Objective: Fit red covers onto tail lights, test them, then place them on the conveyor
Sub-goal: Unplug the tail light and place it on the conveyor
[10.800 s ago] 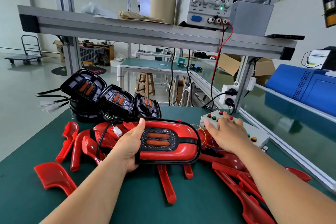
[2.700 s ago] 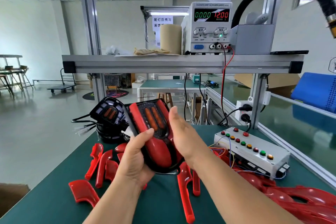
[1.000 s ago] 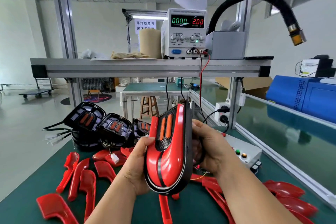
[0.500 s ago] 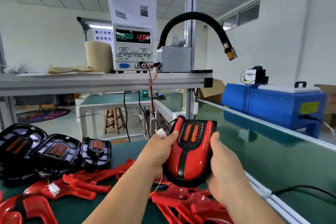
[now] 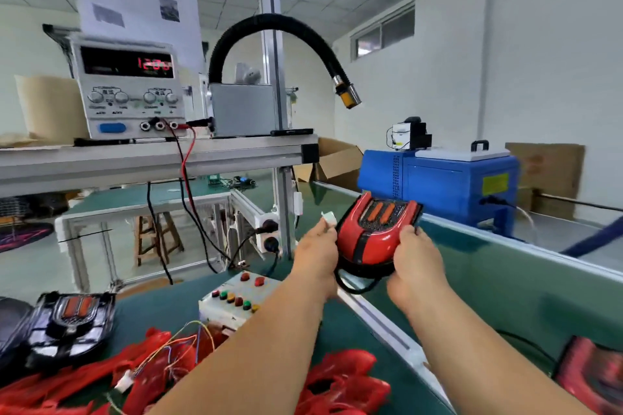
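Note:
I hold a tail light with a red cover (image 5: 372,232) in the air over the near edge of the green conveyor belt (image 5: 505,283). My left hand (image 5: 317,254) grips its left side, with the white connector (image 5: 328,220) of its black cable sticking up above my fingers. My right hand (image 5: 416,254) grips its right side, thumb on the red cover. The orange lenses face up and away from me. A loop of black cable (image 5: 354,285) hangs below the light. Another covered tail light (image 5: 593,377) lies on the belt at the lower right.
A white test box with coloured buttons (image 5: 237,298) sits on the bench beside the aluminium conveyor rail (image 5: 381,323). Bare black tail lights (image 5: 69,323) and loose red covers (image 5: 340,384) lie at the front. A power supply (image 5: 129,91) stands on the shelf; a blue machine (image 5: 448,185) stands beyond the belt.
I have turned right and carried the covered tail light with both hands from over the bench out over the conveyor belt. Both grips are unchanged.

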{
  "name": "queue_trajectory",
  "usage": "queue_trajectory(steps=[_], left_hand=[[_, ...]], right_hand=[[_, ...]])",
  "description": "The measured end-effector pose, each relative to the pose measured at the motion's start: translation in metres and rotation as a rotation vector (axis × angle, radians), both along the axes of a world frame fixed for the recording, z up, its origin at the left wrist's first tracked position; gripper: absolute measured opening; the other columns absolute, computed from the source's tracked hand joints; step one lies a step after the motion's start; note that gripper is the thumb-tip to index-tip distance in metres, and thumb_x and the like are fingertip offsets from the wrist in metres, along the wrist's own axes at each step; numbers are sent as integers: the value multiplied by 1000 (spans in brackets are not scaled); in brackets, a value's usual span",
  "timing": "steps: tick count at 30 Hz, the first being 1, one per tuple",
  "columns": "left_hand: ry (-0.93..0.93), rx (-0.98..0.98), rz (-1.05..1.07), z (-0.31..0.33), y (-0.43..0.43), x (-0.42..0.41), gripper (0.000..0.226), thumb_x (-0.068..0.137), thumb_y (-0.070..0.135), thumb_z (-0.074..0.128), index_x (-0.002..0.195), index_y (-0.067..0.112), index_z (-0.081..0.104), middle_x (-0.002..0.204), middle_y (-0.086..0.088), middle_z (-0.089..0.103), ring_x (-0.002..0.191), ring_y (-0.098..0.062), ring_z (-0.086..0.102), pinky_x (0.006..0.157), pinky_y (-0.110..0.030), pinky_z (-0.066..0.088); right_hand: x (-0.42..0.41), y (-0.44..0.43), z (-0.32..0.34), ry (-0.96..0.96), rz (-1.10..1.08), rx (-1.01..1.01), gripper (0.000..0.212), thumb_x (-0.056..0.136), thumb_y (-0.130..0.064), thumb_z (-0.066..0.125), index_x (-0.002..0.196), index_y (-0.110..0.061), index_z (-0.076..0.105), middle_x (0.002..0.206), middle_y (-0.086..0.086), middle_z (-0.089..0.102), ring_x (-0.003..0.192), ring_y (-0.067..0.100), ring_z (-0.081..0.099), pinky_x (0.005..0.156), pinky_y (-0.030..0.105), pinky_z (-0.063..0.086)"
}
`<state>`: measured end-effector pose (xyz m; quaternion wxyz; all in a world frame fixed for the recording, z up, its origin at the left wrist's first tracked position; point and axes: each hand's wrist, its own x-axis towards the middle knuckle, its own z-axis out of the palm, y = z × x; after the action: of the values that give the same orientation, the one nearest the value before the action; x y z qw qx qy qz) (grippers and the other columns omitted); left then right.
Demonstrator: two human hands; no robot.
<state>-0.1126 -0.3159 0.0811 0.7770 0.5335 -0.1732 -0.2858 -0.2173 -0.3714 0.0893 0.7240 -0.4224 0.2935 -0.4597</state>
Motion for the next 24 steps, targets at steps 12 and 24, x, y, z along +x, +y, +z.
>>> queue_trajectory(steps=[12,24], left_hand=[[-14,52,84,-8,-12,13,40,102,7,44,141,15,49,129,-13,63,99,-25,67,84,-39,58],[-105,15,-85,2,-14,-24,40,101,8,47,141,14,48,115,-5,68,94,-17,69,78,-31,59]], right_hand=[[9,-21,-20,27,129,-22,31,102,-15,39,125,-25,58,105,3,70,86,18,67,61,31,51],[-40,-28,-35,107,24,-182,31,103,-20,36,122,-27,60,117,1,68,104,19,64,95,44,52]])
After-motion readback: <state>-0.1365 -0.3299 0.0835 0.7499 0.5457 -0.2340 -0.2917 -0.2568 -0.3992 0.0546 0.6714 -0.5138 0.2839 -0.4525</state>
